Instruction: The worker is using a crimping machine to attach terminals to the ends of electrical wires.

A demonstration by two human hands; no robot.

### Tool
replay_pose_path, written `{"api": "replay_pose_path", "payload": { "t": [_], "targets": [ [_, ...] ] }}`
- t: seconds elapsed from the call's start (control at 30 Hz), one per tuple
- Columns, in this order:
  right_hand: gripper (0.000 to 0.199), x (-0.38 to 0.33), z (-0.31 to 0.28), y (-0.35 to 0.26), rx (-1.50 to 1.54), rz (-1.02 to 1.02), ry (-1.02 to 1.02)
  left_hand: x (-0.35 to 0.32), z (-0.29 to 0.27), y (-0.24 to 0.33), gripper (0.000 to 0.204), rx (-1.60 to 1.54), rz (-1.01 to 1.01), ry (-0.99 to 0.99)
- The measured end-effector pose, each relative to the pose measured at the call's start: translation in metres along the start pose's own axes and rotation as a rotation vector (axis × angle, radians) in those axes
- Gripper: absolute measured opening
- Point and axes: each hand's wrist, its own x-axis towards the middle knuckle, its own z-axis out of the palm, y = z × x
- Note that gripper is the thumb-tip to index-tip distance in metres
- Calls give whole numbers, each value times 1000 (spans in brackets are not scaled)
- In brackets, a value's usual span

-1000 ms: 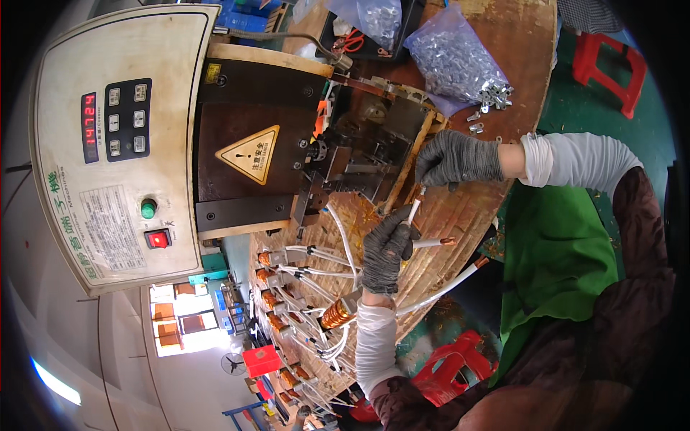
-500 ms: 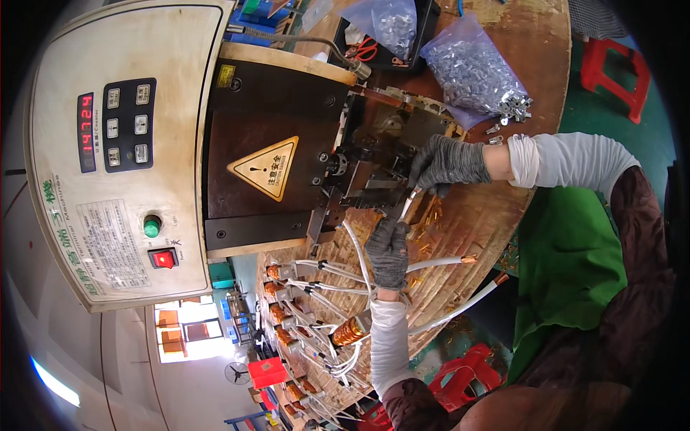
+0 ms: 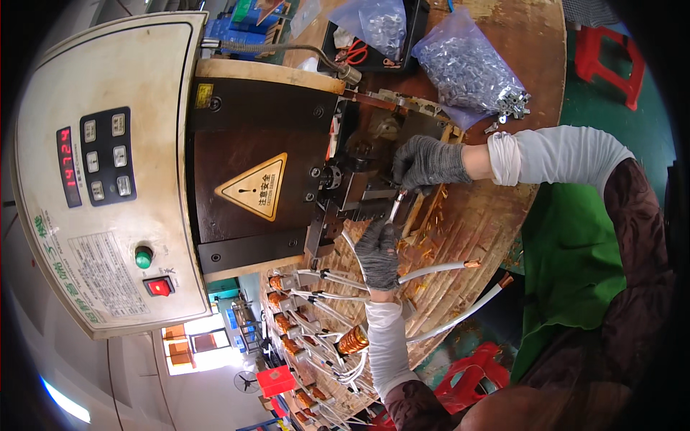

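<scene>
Holding a white wire [image 3: 395, 208] right up by the machine [image 3: 251, 136] in the head cam view (clock positions are from the wire's tip). Left hand [image 3: 377, 260], around 7, has its gloved fingers wrapped round the wire just behind the end, I'd guess to stop it wobbling. Right hand [image 3: 429, 161], between 1 and 2, has its fingers bunched at the tip, probably for fine steering, but I can't tell if they're pinching it or only touching. Machine tooling [image 3: 356, 190] is at 9, close; contact's unclear. The bag of silver lugs [image 3: 463, 65] sits at 1, presumably within easy right-hand reach. Two copper-ended cables [image 3: 435, 270] poke out between 4 and 5, and a copper coil [image 3: 352, 340] lies between 6 and 7, maybe parked out of the way.

Versus half a second ago: hands and wire are a bit nearer the tooling. View's shifted too, so the control panel [image 3: 106, 156] sits lower.
</scene>
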Motion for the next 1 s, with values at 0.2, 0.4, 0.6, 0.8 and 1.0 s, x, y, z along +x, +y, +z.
{"api": "replay_pose_path", "payload": {
  "t": [0.2,0.4,0.6,0.8,1.0],
  "targets": [
    [10,9,-4,8,-24,-16,20,5,6,1,12,-230,-128,-19],
    [8,17,-2,6,39,-48,34,9,1,2,6,-329,-175,-13],
    [7,19,3,5,24,7,88,13,-1,0,8,-199,-175,5],
    [11,26,4,11,-138,2,175,16,-4,-5,10,-149,-175,-45],
    [9,28,9,13,-231,-47,238,15,-7,-18,12,-82,-128,15]
  ]
}}
